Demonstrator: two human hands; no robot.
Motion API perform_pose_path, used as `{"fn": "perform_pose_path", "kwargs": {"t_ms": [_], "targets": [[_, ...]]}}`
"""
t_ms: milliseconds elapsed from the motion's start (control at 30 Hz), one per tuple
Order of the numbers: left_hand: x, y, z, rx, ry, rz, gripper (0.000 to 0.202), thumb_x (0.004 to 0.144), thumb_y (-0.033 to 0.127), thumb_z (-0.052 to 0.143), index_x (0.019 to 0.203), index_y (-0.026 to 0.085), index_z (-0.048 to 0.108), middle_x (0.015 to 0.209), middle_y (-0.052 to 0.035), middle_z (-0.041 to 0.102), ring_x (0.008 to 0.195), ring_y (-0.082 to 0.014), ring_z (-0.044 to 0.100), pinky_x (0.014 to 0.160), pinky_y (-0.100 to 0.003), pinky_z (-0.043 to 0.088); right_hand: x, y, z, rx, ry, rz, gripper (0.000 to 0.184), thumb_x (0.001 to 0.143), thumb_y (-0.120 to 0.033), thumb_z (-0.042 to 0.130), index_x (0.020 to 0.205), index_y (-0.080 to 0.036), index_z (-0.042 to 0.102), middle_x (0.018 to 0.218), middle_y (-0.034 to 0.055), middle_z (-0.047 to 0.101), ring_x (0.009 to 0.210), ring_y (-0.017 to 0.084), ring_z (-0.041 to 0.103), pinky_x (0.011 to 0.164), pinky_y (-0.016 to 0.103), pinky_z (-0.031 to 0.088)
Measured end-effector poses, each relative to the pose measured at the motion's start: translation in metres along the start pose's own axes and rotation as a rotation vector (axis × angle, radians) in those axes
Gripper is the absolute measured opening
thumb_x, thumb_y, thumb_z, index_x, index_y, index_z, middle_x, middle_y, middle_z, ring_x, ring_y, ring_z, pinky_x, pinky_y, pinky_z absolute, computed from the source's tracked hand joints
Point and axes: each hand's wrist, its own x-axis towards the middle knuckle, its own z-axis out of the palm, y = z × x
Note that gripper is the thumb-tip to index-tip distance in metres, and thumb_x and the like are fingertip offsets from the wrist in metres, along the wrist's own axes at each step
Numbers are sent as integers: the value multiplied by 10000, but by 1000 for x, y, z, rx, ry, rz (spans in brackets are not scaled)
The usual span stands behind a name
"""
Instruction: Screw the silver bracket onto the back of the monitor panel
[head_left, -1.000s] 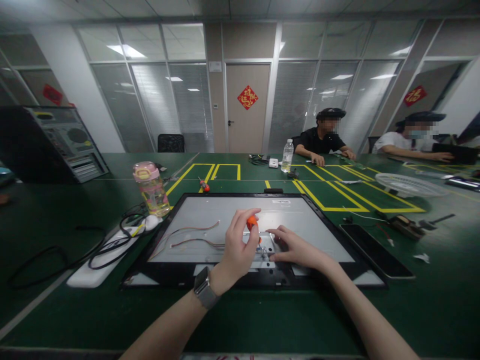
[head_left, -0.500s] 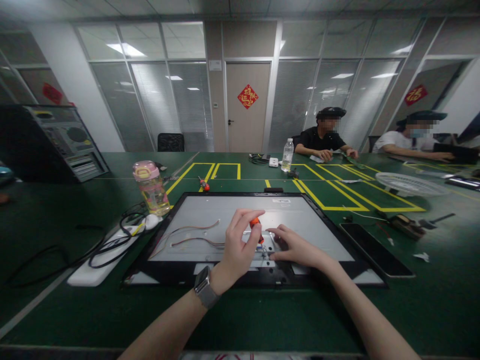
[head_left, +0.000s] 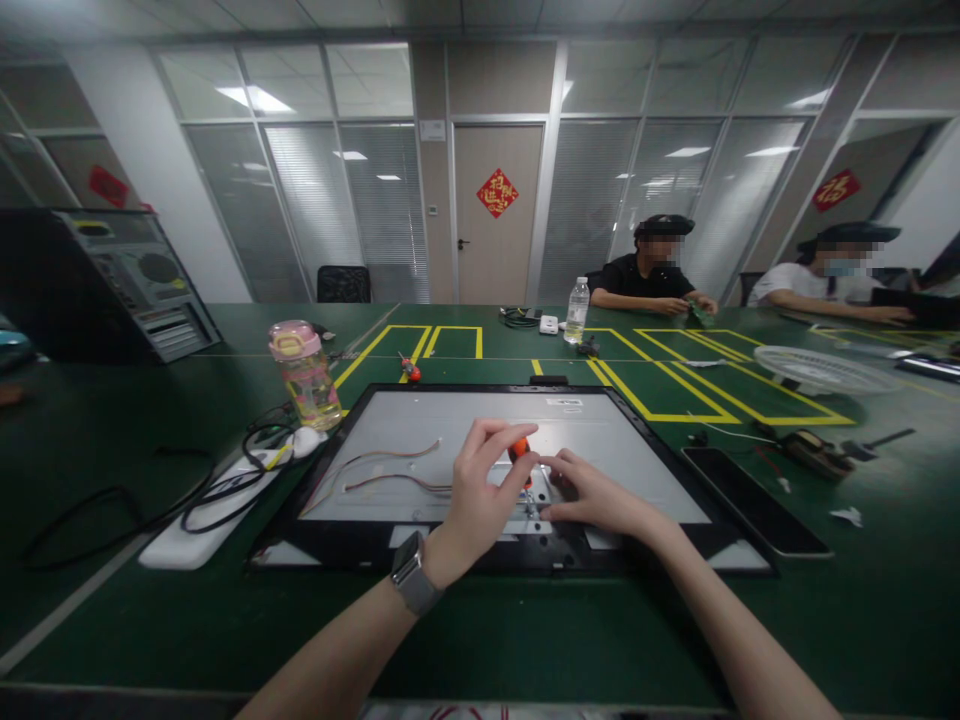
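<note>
A monitor panel (head_left: 420,425) lies face down on the green table, its grey metal back up, inside a black frame. My left hand (head_left: 480,495) is closed round an orange-handled screwdriver (head_left: 520,452), held upright with its tip on a small metal plate (head_left: 534,500) near the panel's front edge. My right hand (head_left: 589,490) rests beside the tip, its fingers pressed on that plate. Thin wires (head_left: 390,470) trail across the panel to the left of my hands.
A pink water bottle (head_left: 304,375) and a white power strip with black cables (head_left: 217,500) lie at the left. A computer case (head_left: 112,285) stands far left. A black strip (head_left: 750,495) lies right of the panel. Two people sit at the far side.
My left hand has shifted slightly right with the screwdriver, its fingers turning on the handle. My right hand stays on the plate.
</note>
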Motion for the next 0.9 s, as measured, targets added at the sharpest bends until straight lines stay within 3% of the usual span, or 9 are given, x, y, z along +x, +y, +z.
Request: {"fn": "perform_pose_path", "kwargs": {"t_ms": [200,433,633,733,900], "targets": [[0,1,-2,-33,-82,14,313,939,139,435,1219,210,556,1087,-80,639,989,-180,600,866,-330,489,0,4,2,12,-5,-10,634,724,-347,716,1293,-168,502,1030,73,508,897,217,556,841,343,467],[12,-7,-10,-73,-250,-64,405,856,164,601,1244,256,533,1064,-47,678,827,-153,666,809,-324,559,1,4,2,14,-2,-17,633,727,-367,714,1300,-199,506,1016,60,511,905,216,565,840,333,469],[26,-16,-39,-362,104,-353,389,829,242,627,1172,207,446,1036,-67,642,719,-151,701,688,-313,605,0,2,0,36,-25,21,684,712,-429,715,1318,-208,488,1112,78,499,1020,245,563,911,343,449],[27,-25,-54,-351,260,-424,423,765,264,691,1105,194,449,932,-33,629,629,-140,689,576,-276,607,-1,0,-2,40,-36,38,689,711,-432,708,1317,-185,490,1107,86,503,1007,250,564,908,348,450],[20,-36,-58,-210,225,-412,398,706,240,737,1051,176,549,872,11,549,572,-88,636,515,-217,593,-1,-1,-3,33,-35,24,666,715,-433,702,1303,-192,503,1108,89,508,1004,255,554,913,374,447]]}}
